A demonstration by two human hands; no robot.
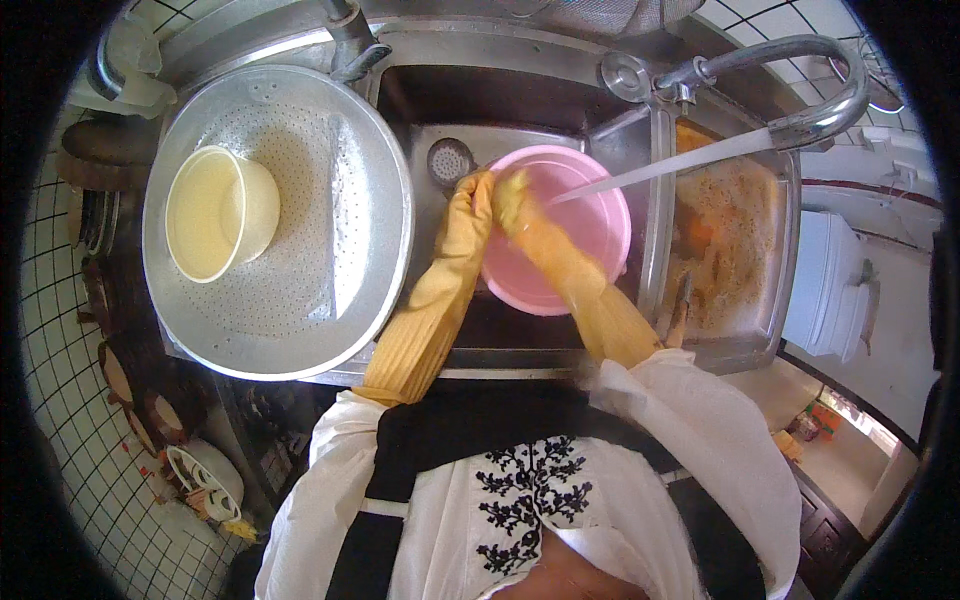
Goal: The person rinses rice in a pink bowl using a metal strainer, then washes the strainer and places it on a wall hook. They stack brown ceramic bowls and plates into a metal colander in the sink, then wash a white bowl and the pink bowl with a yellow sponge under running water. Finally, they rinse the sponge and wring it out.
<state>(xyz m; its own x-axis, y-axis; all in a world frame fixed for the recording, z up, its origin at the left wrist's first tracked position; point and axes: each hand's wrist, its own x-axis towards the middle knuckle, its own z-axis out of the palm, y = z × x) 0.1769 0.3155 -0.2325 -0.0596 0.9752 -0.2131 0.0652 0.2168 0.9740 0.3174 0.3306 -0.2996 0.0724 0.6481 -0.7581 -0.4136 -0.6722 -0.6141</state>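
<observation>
Both hands wear long yellow-orange rubber gloves. A round pink plastic basin (581,240) sits in the middle bowl of a steel sink (517,139). My left hand (472,199) grips the basin's left rim with curled fingers. Blurred by motion, my right hand (525,217) is over the inside of that same rim, holding a yellow-green scrubber (511,196) whose exact kind is unclear. Water (660,169) runs from the curved chrome faucet (817,127) into the basin.
A large perforated metal colander (300,315) stands at left, holding a cream plastic tub (259,214). The drain strainer (451,161) lies behind my left hand. Cloudy orange-brown water with scraps (727,225) fills the right bowl. A second faucet (352,45) rises behind the colander.
</observation>
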